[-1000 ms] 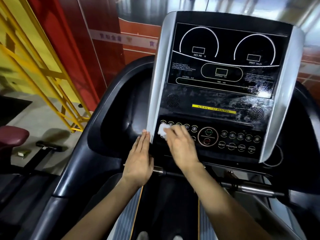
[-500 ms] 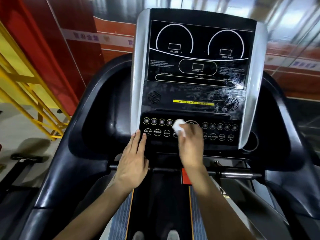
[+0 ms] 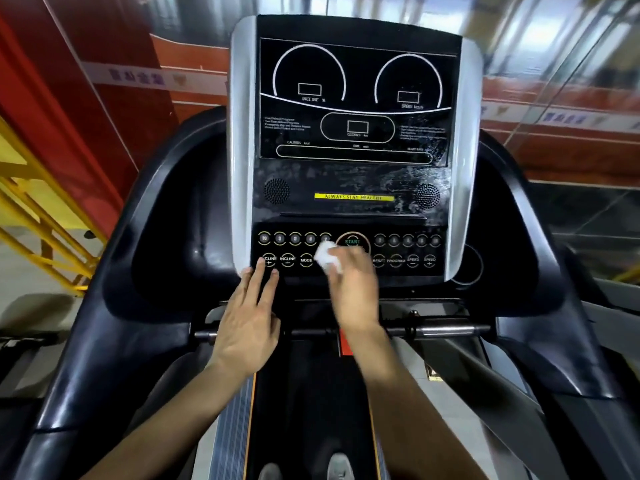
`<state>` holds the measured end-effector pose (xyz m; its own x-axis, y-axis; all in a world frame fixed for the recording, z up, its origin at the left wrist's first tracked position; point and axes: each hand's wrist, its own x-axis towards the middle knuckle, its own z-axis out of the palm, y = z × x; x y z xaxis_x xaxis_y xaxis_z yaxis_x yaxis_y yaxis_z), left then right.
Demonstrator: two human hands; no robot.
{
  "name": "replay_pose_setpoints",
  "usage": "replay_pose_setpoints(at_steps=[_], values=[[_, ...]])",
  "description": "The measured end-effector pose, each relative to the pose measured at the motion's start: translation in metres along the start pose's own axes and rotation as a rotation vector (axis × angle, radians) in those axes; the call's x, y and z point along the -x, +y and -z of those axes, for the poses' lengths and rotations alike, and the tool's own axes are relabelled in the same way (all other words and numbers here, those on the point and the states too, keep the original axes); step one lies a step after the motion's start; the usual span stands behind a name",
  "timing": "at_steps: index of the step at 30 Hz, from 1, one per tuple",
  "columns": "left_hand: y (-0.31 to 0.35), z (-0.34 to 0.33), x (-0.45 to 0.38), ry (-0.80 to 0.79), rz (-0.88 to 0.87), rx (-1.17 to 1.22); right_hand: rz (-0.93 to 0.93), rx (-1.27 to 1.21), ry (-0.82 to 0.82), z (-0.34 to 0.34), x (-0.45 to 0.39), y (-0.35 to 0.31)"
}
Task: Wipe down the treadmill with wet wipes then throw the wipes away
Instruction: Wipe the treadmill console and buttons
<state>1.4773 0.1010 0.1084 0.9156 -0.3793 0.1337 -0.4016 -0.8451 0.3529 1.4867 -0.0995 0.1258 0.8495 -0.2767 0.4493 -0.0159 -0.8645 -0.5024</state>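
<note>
At the bottom of the treadmill console (image 3: pixel 353 140), along the button panel (image 3: pixel 349 252), I work a balled white wet wipe (image 3: pixel 327 259) over the keys just left of the START button (image 3: pixel 352 241). My right hand (image 3: pixel 353 289) has its fingers curled around the wipe and presses it against the panel. My left hand (image 3: pixel 247 327) is flat, fingers straight and slightly spread, holding nothing; its fingertips (image 3: pixel 258 273) touch the lower left edge of the panel near the INCLINE keys (image 3: pixel 278 259).

To do this step well, I judge that I should keep the pressure light enough not to trigger any key, run the wipe along both rows from left to right, and go around each raised ring rather than only across the tops. The streaky wet film on the right of the glossy middle band (image 3: pixel 408 188) suggests that area has been covered; the right-hand keys and the silver side trims (image 3: pixel 240 133) probably remain.

My right hand is motion-blurred, so I cannot make out exactly how each finger sits on the wipe. It also hides the lower part of the START ring and the key beside MODE. Small print on the display is unreadable. Only the toes of my 2 shoes (image 3: pixel 337 467) show, and no bin for the wipe is in view.
</note>
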Motion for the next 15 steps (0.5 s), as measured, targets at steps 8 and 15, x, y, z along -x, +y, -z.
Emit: replay_pose_setpoints(at_steps=[8,15], values=[[0.009,-0.009,-0.003,-0.031,-0.01,-0.023,-0.293,-0.007,0.173,0.021,0.006,0.031],[0.031,-0.014,-0.008,-0.013,-0.097,-0.027,0.019,0.089,-0.11,-0.001,0.026,-0.007]])
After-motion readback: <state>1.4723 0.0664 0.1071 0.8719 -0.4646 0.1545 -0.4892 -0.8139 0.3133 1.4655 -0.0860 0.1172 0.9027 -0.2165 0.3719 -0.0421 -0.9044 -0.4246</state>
